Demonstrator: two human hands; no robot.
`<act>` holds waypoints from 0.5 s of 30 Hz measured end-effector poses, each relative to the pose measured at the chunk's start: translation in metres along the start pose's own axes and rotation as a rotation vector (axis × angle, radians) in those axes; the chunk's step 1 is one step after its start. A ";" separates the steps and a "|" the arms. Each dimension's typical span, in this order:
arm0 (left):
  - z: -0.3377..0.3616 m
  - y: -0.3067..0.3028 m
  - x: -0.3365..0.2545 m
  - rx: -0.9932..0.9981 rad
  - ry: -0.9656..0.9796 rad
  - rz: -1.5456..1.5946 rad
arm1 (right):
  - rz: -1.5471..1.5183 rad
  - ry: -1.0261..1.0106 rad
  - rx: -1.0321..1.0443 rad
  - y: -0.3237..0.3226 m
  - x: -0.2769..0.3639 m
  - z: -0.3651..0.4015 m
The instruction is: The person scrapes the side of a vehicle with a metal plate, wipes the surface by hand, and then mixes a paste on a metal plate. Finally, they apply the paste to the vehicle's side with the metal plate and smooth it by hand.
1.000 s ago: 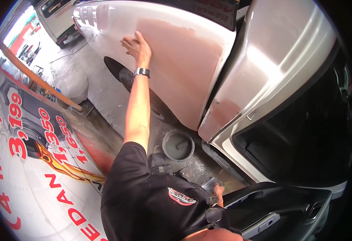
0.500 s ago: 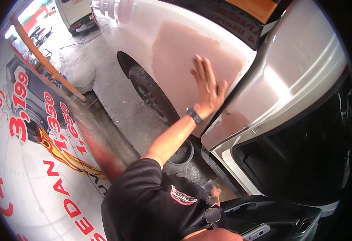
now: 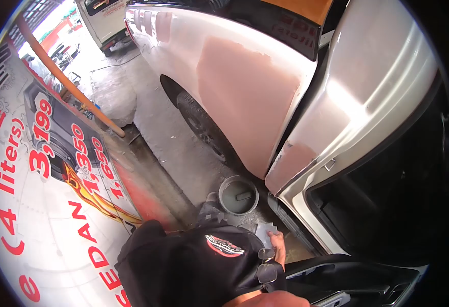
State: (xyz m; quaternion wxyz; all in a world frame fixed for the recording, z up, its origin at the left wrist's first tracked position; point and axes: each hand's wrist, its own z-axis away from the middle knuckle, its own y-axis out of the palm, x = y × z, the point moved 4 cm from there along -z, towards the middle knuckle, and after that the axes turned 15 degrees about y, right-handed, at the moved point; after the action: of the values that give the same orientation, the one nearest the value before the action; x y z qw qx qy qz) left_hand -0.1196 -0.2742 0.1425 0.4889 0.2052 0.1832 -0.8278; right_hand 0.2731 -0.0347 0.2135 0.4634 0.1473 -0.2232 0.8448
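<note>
My right hand (image 3: 278, 244) is low beside my body, fingers closed around a few thin, pale grey sheets (image 3: 265, 234) that look like sandpaper. My left hand is out of view, and only the black sleeve shows on that side. In front of me is a white vehicle's rear side panel (image 3: 247, 100) with a large, dull pinkish-beige patch. A smaller pinkish patch (image 3: 292, 162) marks the edge of the body beside the door opening. On the floor by my feet stands a round bucket (image 3: 226, 207) of cloudy water with a dark block in it.
An open vehicle door (image 3: 337, 281) is at lower right, with a dark window (image 3: 383, 194) above it. The rear wheel (image 3: 201, 125) is under the panel. A printed price banner (image 3: 45, 204) and an orange pole (image 3: 66, 79) line the left. Another vehicle (image 3: 104, 23) stands behind.
My left hand, flat on the pinkish patch earlier, has come off the panel and left the view. My view has shifted, and the bucket now shows fully. The right hand still holds the sheets.
</note>
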 end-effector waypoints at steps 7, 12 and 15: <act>0.072 -0.035 -0.187 0.052 0.283 0.702 | 0.202 -0.327 0.259 -0.002 0.148 0.119; 0.125 -0.053 -0.360 0.135 1.109 0.694 | -0.203 -0.640 0.415 -0.032 0.192 0.180; 0.133 -0.045 -0.396 0.151 1.201 0.760 | -0.396 -0.797 0.353 -0.037 0.202 0.191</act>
State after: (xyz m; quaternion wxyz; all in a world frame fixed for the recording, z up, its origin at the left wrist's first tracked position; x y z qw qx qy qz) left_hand -0.0068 -0.0299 0.4655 0.5427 0.7086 0.2787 -0.3545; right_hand 0.2060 0.0298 0.4782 0.4616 0.5758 -0.2045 0.6431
